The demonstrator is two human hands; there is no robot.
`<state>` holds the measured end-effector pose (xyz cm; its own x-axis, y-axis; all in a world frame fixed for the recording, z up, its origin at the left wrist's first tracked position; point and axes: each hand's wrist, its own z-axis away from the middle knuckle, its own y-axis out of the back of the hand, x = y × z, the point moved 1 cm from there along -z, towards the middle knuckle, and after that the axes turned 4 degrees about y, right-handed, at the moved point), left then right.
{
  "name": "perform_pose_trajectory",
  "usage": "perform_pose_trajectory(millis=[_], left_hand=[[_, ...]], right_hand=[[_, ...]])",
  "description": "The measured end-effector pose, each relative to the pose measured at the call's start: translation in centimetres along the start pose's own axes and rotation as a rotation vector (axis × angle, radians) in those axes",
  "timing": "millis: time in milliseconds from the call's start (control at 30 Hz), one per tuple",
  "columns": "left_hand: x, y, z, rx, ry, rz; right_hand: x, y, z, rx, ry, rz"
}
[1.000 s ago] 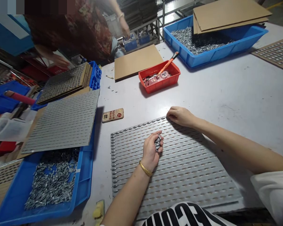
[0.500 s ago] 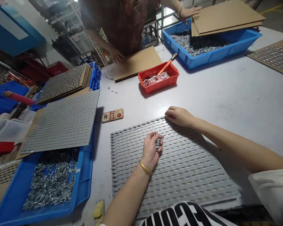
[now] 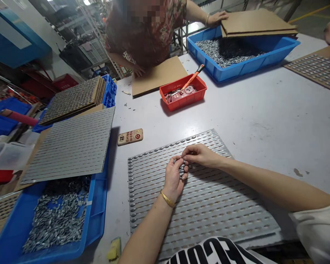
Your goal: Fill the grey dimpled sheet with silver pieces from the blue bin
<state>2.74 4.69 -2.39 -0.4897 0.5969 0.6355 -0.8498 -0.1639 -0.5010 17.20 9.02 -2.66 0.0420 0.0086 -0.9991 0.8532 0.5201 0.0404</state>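
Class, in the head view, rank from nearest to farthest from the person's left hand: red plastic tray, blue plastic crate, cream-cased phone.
Left hand:
1. Cream-cased phone: left, on the table.
2. Red plastic tray: ahead, up the table.
3. Blue plastic crate: far right, beyond the tray.

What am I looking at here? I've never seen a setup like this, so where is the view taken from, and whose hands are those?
There is no machine here: these are a person's own bare hands, seen from one camera worn on the head, looking forward and down. The left hand, with a gold bangle, holds a bunch of small silvery metal parts, and the right hand reaches over to them. Beneath the hands lies a grey board with rows of slots, on a pale grey table. A blue crate of similar parts sits at the left of the view. Across the table, a co-worker has one hand on a sheet of cardboard.
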Motion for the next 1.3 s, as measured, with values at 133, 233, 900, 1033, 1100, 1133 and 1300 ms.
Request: perform_pose_trajectory(millis=[133,233,900,1033,1100,1133,1300], left_hand=[[0.1,-0.1,-0.3,0.006,-0.002,-0.009],[0.1,-0.3,-0.4,0.009,0.003,-0.014],[0.1,-0.1,-0.2,-0.007,0.03,-0.017],[0.2,-0.1,-0.1,-0.002,0.036,-0.017],[0.2,-0.1,-0.1,-0.001,0.037,-0.017],[0.2,-0.1,-0.1,-0.001,0.037,-0.018],[0.1,0.0,-0.2,-0.007,0.029,-0.019]], right_hand=[[0.1,-0.1,-0.5,0.113,0.084,0.169],[0.3,0.0,-0.4,0.196,0.278,0.511],[2.3,9.1,0.0,0.345,0.234,0.901],[2.4,8.8,-0.3,0.306,0.243,1.07],[2.4,8.8,-0.3,0.3,0.241,1.124],[2.4,8.9,-0.3,0.292,0.243,1.143],[2.4,9.2,-0.1,0.219,0.26,1.184]])
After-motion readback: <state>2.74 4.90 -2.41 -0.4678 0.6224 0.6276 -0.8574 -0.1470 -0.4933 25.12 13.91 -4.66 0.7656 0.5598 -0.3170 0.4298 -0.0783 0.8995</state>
